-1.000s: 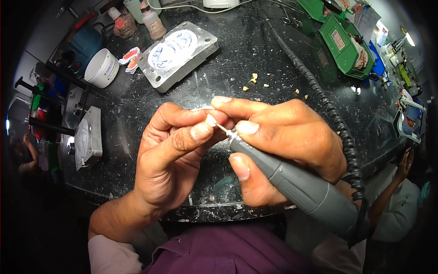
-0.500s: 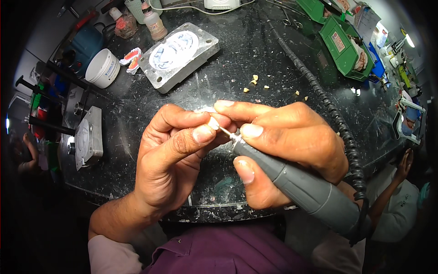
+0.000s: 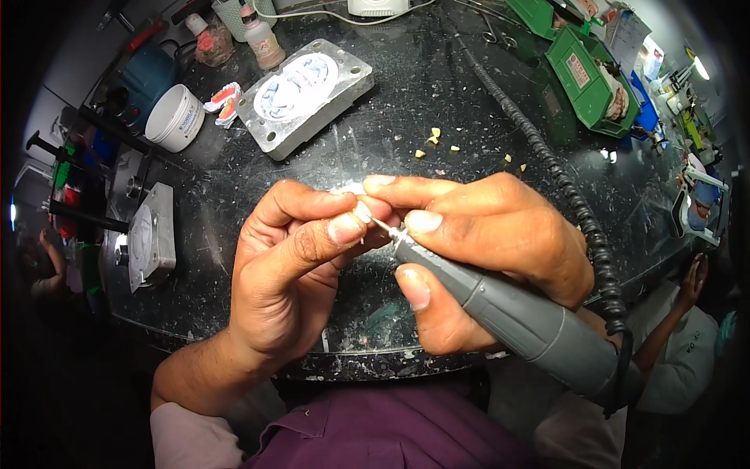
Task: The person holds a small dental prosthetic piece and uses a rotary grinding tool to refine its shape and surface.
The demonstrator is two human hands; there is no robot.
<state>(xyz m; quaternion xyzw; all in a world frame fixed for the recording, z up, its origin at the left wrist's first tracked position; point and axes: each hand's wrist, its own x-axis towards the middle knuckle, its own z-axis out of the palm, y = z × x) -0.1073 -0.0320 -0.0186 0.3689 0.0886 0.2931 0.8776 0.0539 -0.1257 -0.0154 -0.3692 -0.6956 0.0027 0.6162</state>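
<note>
My left hand (image 3: 281, 273) pinches a small off-white tooth-like piece (image 3: 362, 211) between thumb and forefinger in the middle of the view. My right hand (image 3: 500, 242) grips a grey rotary handpiece (image 3: 519, 328), its thin metal bur (image 3: 383, 225) at the piece, touching or very close. The right fingertips rest by the left ones. A black coiled cord (image 3: 570, 187) runs from the back of the bench down to the handpiece. Beyond my hands lie several small yellowish pieces (image 3: 434, 139).
On the black bench (image 3: 406, 94) are a metal flask (image 3: 344, 78), a dental model (image 3: 226, 105), a white tub (image 3: 173, 117), a bottle (image 3: 262, 43) and green bins (image 3: 586, 82). Another flask (image 3: 152, 234) stands left. Another person's arm (image 3: 668, 328) is at right, another (image 3: 51, 258) far left.
My hands, the small piece and the handpiece have shifted only a few pixels, slightly right and back again. The grip is the same.
</note>
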